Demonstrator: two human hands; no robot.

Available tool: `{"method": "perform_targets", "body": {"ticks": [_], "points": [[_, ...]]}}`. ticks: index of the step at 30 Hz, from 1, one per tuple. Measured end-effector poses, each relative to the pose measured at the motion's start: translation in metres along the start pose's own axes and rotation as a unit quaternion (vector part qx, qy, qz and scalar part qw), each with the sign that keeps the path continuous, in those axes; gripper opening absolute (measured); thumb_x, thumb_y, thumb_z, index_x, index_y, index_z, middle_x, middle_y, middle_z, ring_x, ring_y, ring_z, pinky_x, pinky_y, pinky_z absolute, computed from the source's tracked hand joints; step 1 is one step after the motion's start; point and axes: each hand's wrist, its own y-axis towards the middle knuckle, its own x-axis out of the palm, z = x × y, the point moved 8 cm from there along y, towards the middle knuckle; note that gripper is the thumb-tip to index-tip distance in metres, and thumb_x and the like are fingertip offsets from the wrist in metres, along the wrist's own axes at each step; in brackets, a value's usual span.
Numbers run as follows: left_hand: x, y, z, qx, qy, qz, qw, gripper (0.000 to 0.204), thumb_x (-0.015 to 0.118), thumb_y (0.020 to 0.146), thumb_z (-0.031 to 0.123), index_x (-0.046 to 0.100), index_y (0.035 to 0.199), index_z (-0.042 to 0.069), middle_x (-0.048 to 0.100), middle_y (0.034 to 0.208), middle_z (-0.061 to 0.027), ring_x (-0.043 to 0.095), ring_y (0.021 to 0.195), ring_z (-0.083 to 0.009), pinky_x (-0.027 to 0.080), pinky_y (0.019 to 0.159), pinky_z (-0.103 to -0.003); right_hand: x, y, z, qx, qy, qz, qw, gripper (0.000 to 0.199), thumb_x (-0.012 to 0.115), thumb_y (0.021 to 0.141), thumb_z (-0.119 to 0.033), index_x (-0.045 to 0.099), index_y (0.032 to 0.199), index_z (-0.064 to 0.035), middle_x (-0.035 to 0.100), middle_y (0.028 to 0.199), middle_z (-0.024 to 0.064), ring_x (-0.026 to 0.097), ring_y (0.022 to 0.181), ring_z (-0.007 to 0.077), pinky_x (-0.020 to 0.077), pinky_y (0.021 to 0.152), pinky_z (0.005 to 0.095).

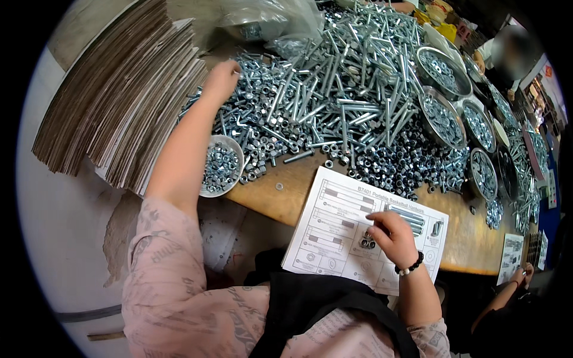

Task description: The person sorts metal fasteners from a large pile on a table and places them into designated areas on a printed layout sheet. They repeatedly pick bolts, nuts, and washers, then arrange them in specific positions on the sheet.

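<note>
At the far left side of a large heap of bolts (352, 77), my left hand (222, 82) reaches in among small bolts and nuts. Its fingers are curled together; whatever they hold is hidden. Close to my body, my right hand (395, 240) hovers over a printed hardware sheet (325, 224), thumb and forefinger apart with nothing visible between them. Beside the thumb, several nuts (367, 242) rest on the sheet. Long bolts (407, 219) lie on it just beyond that hand, and a short dark bolt (437, 228) lies near its right edge.
A white bowl of small nuts (221, 166) sits at the table's (265, 194) left edge. Stacked flat cardboard (125, 89) stands at left. Metal bowls of washers (443, 122) line the right. Dark nuts (388, 164) spread beyond the sheet. Another person's hands (524, 274) are at far right.
</note>
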Motion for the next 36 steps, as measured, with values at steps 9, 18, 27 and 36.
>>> {"method": "perform_targets", "body": {"ticks": [9, 18, 27, 36], "points": [[-0.003, -0.13, 0.217, 0.006, -0.433, -0.183, 0.882, 0.021, 0.062, 0.079, 0.012, 0.058, 0.1, 0.007, 0.056, 0.086, 0.0024, 0.05, 0.071, -0.005, 0.041, 0.06, -0.019, 0.002, 0.051, -0.038, -0.025, 0.048, 0.06, 0.997, 0.045, 0.065, 0.077, -0.02, 0.05, 0.115, -0.0025, 0.056, 0.094, 0.013, 0.053, 0.065, 0.0217, 0.0447, 0.063, 0.0322], [0.05, -0.216, 0.26, 0.187, -0.233, -0.34, 0.892, 0.04, 0.05, 0.072, 0.003, 0.052, 0.111, 0.004, 0.054, 0.099, -0.0156, 0.054, 0.093, -0.0295, 0.044, 0.082, -0.036, 0.046, -0.021, -0.021, -0.091, -0.176, -0.012, 0.98, 0.01, 0.059, 0.074, -0.017, 0.057, 0.078, -0.0083, 0.054, 0.074, 0.0085, 0.057, 0.069, 0.0259, 0.0469, 0.059, 0.0374], [0.03, -0.253, 0.243, 0.269, -0.08, -0.339, 0.898, 0.034, 0.065, 0.069, 0.017, 0.059, 0.102, 0.008, 0.055, 0.089, -0.0097, 0.053, 0.089, -0.0274, 0.044, 0.076, -0.037, 0.053, -0.043, -0.017, -0.108, -0.22, 0.022, 0.969, 0.02, 0.068, 0.063, -0.017, 0.055, 0.077, -0.0093, 0.049, 0.076, 0.0055, 0.053, 0.074, 0.0222, 0.0453, 0.062, 0.0333], [0.038, -0.272, 0.228, 0.178, -0.213, -0.318, 0.906, 0.019, 0.065, 0.073, 0.014, 0.062, 0.091, 0.006, 0.056, 0.088, -0.0068, 0.055, 0.085, -0.0251, 0.045, 0.072, -0.035, 0.052, -0.033, -0.02, -0.109, -0.218, 0.039, 0.969, 0.019, 0.068, 0.065, -0.018, 0.057, 0.078, -0.0096, 0.05, 0.075, 0.005, 0.053, 0.074, 0.0219, 0.045, 0.064, 0.033]]}}
